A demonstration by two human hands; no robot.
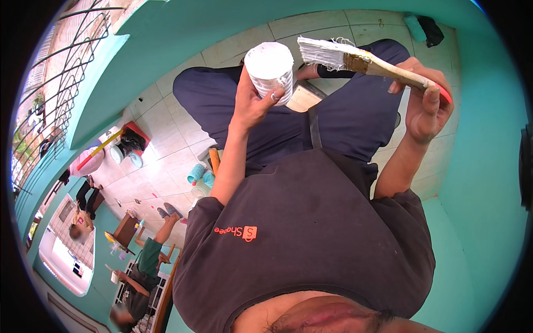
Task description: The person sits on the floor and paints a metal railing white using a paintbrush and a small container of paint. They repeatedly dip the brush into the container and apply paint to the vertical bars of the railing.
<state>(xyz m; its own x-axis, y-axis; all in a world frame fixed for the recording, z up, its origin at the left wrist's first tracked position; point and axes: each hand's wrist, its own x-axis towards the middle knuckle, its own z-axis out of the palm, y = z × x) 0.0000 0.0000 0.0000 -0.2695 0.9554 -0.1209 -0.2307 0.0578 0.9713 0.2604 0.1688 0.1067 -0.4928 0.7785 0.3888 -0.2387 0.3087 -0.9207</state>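
Currently the left hand (252,105) is clamped around a white ribbed cup (270,69), thumb across its near side, raised above the person's spread legs. White covers the top of the cup; I cannot tell whether that is paint or a lid. Well apart from it, the right hand (425,108) is closed on the handle of a broad paintbrush (366,61), thumb and fingers pinching it near its red end. The brush slants down to the right, its white-coated, frayed bristles (323,54) pointing left toward the cup, near its rim but not touching it.

Beneath both hands are dark trousers (222,111) and a pale tiled floor (166,122). Teal cups (195,173) stand on the floor beside the left forearm, next to an orange-brown piece (215,161). Farther left, a red dustpan (141,133) holds something black, with a long yellow-and-red handle (101,149) near it. At lower left a co-worker in green shorts (149,255) sits with a small white container (115,276) at one hand. Teal walls (488,166) rise at the right, and a dark metal grille (55,94) fills the upper left.
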